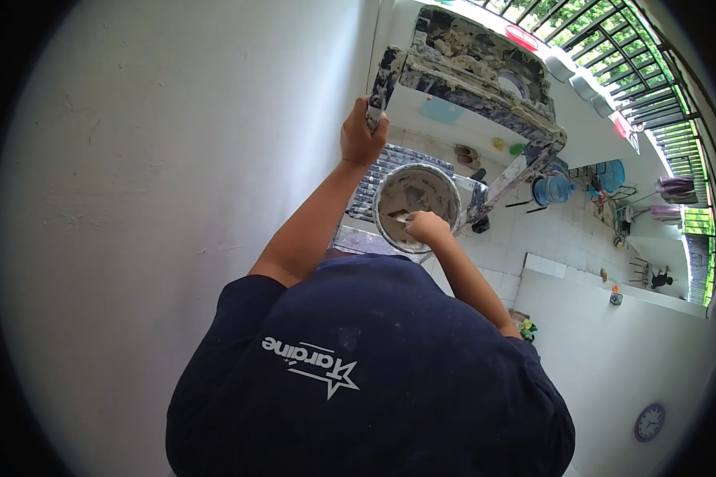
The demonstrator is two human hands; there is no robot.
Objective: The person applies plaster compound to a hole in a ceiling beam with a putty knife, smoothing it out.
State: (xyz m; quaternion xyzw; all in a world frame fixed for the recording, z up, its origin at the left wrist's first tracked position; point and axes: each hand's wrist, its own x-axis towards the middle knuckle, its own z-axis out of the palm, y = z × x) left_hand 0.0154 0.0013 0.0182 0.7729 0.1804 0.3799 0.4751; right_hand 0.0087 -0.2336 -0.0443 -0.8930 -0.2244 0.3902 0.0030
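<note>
My left hand [364,137] is wrapped round the plaster-spattered side rail [386,78] of a stepladder, close to the white wall. Just below it, my right hand [428,228] reaches over the rim of a round bucket [455,187]. Its fingers are closed on the handle of a putty knife [401,215], whose blade is partly hidden inside the bucket. Greyish putty [414,192] coats the bucket's inner wall and bottom. The bucket stands on the ladder's ribbed step [366,184], which is smeared with dried putty.
The ladder's crusted top tray [477,60] holds lumps of putty and a roll of tape [514,84]. A smooth white wall [175,175] rises at left. Down on the tiled floor are shoes [466,154] and a blue water jug [552,190]. Black railings [612,56] line the right.
</note>
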